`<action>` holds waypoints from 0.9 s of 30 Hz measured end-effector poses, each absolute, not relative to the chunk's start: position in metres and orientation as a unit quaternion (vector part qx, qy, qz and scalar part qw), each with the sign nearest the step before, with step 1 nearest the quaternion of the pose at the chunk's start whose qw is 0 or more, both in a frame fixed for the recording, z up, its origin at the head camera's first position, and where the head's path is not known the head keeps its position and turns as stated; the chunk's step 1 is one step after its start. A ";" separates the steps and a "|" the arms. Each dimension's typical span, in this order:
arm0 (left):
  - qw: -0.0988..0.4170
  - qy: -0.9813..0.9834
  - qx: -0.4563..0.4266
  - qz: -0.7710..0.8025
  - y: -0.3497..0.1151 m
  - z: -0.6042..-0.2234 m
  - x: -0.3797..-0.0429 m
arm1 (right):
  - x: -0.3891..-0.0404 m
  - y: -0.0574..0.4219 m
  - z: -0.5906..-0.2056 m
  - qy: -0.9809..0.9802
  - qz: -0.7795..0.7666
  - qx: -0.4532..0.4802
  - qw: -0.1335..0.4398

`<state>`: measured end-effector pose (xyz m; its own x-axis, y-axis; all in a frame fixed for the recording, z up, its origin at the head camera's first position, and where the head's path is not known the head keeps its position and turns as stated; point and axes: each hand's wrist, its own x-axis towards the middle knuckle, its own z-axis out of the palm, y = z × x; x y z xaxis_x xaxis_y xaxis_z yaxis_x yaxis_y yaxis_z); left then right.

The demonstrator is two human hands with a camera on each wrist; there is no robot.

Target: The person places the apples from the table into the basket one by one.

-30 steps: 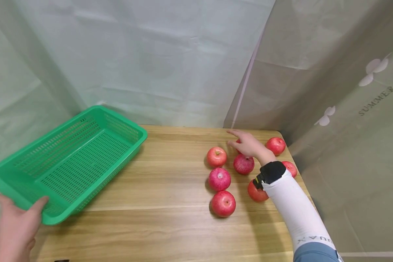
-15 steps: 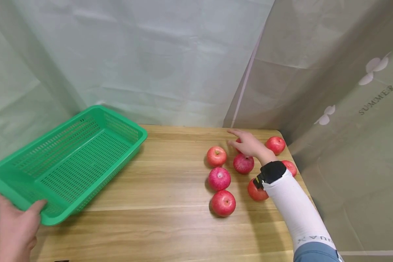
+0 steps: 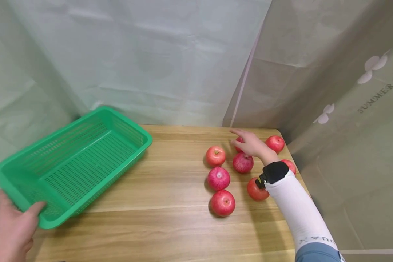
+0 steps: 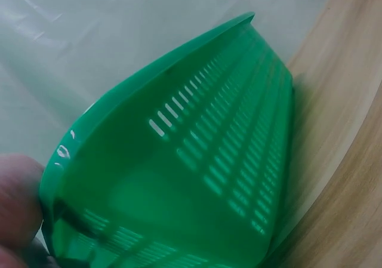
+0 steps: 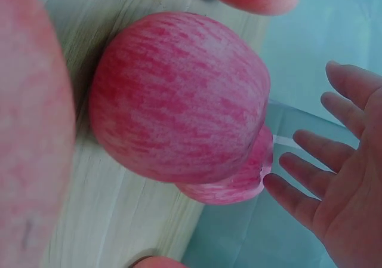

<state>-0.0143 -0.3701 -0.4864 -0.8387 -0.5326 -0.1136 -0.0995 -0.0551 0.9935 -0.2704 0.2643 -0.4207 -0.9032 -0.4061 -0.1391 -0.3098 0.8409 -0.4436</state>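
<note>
My left hand [image 3: 18,225] grips the near left end of a green plastic basket [image 3: 118,173], its thumb over the rim. That end looks raised off the table. In the left wrist view, part of the hand [image 4: 18,205] shows at the rim of the slotted basket [image 4: 131,202]. My right hand [image 3: 251,145] hovers with fingers spread over a red apple [image 3: 238,144], which it partly hides. A darker apple [image 3: 243,162] lies just below that hand. In the right wrist view, the spread hand [image 5: 349,160] is beside a big apple [image 5: 179,98], holding nothing.
Several more red apples lie on the wooden table [image 3: 170,233], such as one with a stem [image 3: 215,156], a front one [image 3: 223,203], one under the wrist [image 3: 257,190] and one at the back right [image 3: 275,144]. Pale curtains [image 3: 170,65] close off the back and sides.
The basket has shifted slightly to the right and turned a little, with my left hand still on its rim. My right hand has moved very slightly right, over the same apple.
</note>
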 end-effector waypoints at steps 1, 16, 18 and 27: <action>0.156 -0.673 0.233 -0.685 -0.371 -0.487 -0.014 | -0.271 0.265 -0.421 0.953 -0.209 -0.189 0.113; 0.130 -0.644 0.212 -0.723 -0.370 -0.487 -0.026 | -0.272 0.273 -0.427 0.952 -0.208 -0.202 0.096; 0.122 -0.651 0.201 -0.722 -0.370 -0.485 -0.029 | -0.272 0.274 -0.428 0.952 -0.208 -0.202 0.093; 0.022 -0.832 0.181 -0.523 -0.373 -0.481 -0.049 | -0.268 0.285 -0.429 0.952 -0.212 -0.199 0.093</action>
<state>-0.0489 -0.3725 -0.4814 -0.9337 -0.3243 -0.1521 -0.2776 0.3868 0.8794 -0.2676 0.2854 -0.4290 -0.9037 -0.4183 -0.0921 -0.3396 0.8308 -0.4409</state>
